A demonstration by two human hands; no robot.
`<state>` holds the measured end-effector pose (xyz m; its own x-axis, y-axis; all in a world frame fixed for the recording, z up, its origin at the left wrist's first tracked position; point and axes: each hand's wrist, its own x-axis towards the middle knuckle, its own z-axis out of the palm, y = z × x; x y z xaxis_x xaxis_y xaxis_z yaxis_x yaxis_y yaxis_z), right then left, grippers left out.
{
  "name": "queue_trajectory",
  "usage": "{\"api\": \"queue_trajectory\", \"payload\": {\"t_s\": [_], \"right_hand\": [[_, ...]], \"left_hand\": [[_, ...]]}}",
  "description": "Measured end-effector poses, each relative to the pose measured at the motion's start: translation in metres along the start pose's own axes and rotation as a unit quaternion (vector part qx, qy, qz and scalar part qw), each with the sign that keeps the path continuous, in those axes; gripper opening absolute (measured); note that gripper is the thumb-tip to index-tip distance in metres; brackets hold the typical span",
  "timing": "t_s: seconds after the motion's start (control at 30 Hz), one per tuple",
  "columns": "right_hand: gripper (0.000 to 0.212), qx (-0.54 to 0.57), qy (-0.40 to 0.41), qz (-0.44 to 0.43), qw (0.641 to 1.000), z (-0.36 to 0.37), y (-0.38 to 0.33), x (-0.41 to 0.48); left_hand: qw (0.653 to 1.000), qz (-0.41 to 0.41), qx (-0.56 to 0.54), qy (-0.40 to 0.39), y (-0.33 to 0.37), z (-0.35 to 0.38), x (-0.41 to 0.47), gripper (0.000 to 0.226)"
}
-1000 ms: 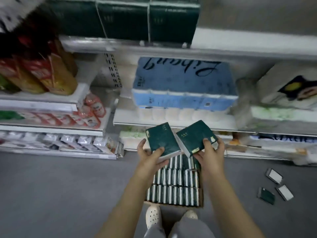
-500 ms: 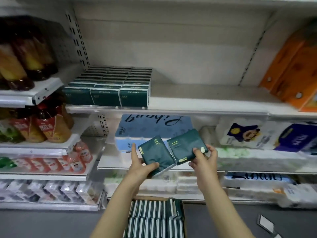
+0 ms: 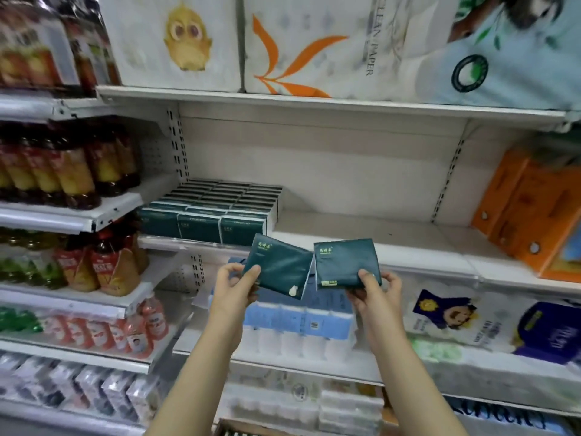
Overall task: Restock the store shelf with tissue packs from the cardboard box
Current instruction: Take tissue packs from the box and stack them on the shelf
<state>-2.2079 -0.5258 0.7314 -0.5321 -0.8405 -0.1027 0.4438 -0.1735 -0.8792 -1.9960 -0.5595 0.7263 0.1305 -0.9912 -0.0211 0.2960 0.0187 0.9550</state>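
Here, white store shelving fills the view, seen from head height looking forward and slightly down. Along the top sit bulky toilet-paper bales (image 3: 176, 42), the sort of light, large goods that suit a high board. Below them, the middle shelf (image 3: 393, 237) is the one being filled: most of its board is bare. At its left end stands a stocked block of tissue packs (image 3: 213, 212), dark green, set on edge in tight rows flush with the front lip, so faces read outward and new packs can continue the row rightward. Orange cartons (image 3: 534, 209) occupy the far right end, and drink bottles (image 3: 63, 171) fill a separate bay to the left.

In front of the shelf edge, two bare forearms reach up. The left hand (image 3: 232, 287) pinches the left pack (image 3: 279, 265) by its lower corner, tilted. The right hand (image 3: 374, 294) grips the right pack (image 3: 342, 262) along its bottom edge, thumb on the face, held more squarely. The two packs almost meet at one corner. One pack per hand probably lets both be set down together beside the block.

Only a brown sliver of the cardboard box (image 3: 239, 428) shows at the bottom edge.
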Motion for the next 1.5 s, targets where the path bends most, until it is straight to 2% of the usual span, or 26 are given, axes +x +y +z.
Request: {"api": "queue_trajectory", "payload": {"t_s": [0.13,0.4,0.57,0.73,0.83,1.0,1.17,1.3,1.4,1.5], "right_hand": [[0.023,0.011,-0.003,-0.008,1.000,0.024,-0.004,0.003],[0.025,0.014,-0.032,-0.032,0.999,0.059,-0.004,0.015],[0.033,-0.009,-0.055,-0.056,0.997,0.071,0.006,0.025],[0.036,-0.006,-0.046,-0.065,0.997,0.079,0.008,0.061],[0.036,-0.022,-0.039,-0.073,0.996,0.082,0.010,0.090],[0.038,-0.128,-0.050,-0.077,0.988,0.085,0.019,0.161],[0.036,-0.168,-0.038,-0.057,0.983,0.093,0.026,0.221],[0.031,-0.203,-0.040,-0.067,0.976,0.112,0.043,0.269],[0.034,-0.296,-0.043,-0.058,0.952,0.125,0.062,0.296],[0.041,-0.375,-0.042,-0.074,0.923,0.138,0.079,0.314]], "left_hand": [[0.998,-0.020,-0.053,-0.007,0.018,0.000,0.014,0.014],[0.998,0.000,0.022,-0.056,0.036,-0.021,0.061,0.019],[0.997,0.012,0.014,-0.072,0.040,-0.026,0.088,0.036],[0.992,0.046,0.097,-0.071,0.046,-0.019,0.119,0.019],[0.988,0.080,0.107,-0.074,0.049,-0.005,0.137,0.019],[0.972,0.126,0.190,-0.054,0.049,0.028,0.189,0.022],[0.946,0.137,0.292,-0.029,0.047,0.053,0.250,0.025],[0.941,0.131,0.311,-0.004,0.039,0.062,0.298,0.029],[0.943,0.106,0.316,0.004,0.032,0.068,0.320,0.026],[0.924,0.076,0.374,0.037,0.030,0.071,0.340,0.028]]}}
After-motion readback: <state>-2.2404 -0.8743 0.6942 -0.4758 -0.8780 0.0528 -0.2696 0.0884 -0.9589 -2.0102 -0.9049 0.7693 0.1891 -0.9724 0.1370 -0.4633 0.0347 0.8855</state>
